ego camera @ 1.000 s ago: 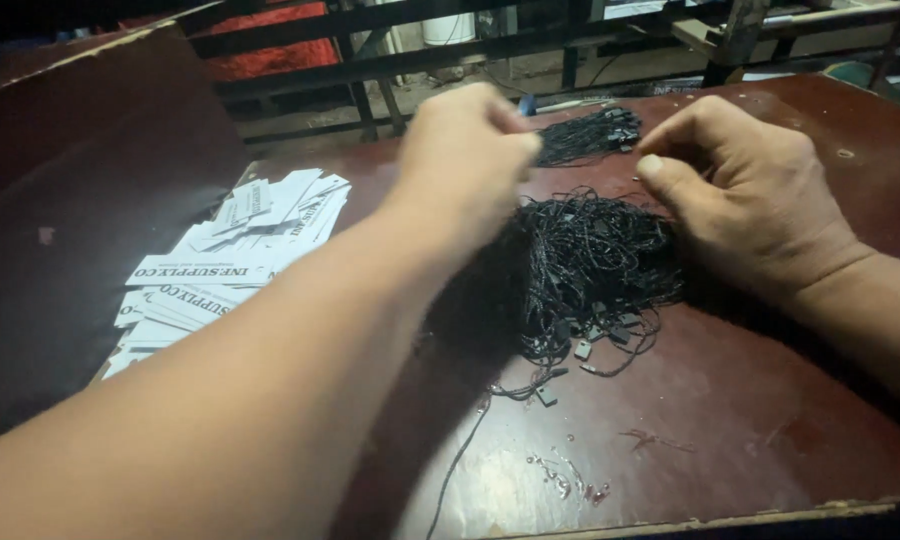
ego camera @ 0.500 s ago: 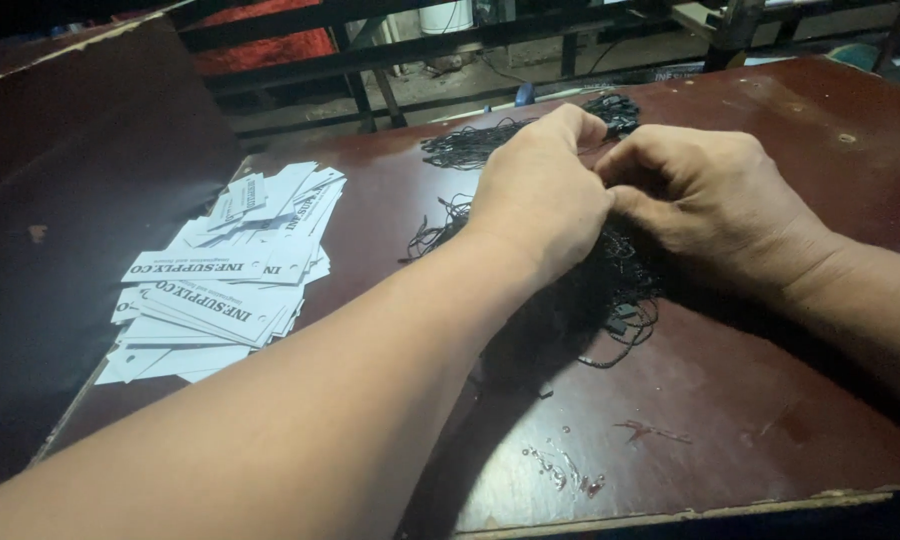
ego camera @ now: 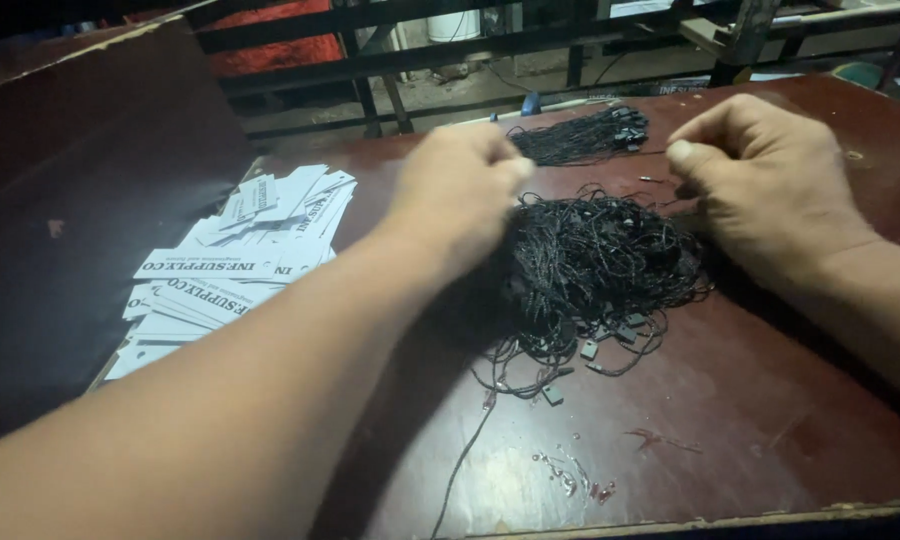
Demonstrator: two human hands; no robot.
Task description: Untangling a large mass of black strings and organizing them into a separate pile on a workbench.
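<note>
Here the left hand [ego camera: 460, 190] and right hand [ego camera: 760, 180] are hovering over the tangled pile of black strings [ego camera: 595, 270] lying mid-table [ego camera: 770, 440], fingers curled shut; whether they are pinching a strand I cannot tell. Seemingly light, limp and snag-prone, one cord is best pinched near its plastic end.

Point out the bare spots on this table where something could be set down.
Free: the near right of the table, between the tangled black strings and the front edge. A narrower strip lies between the white paper tags and the tangle, partly under the left hand. Crowded: the centre, the tidy string bundle at the back, and around the right hand.
</note>
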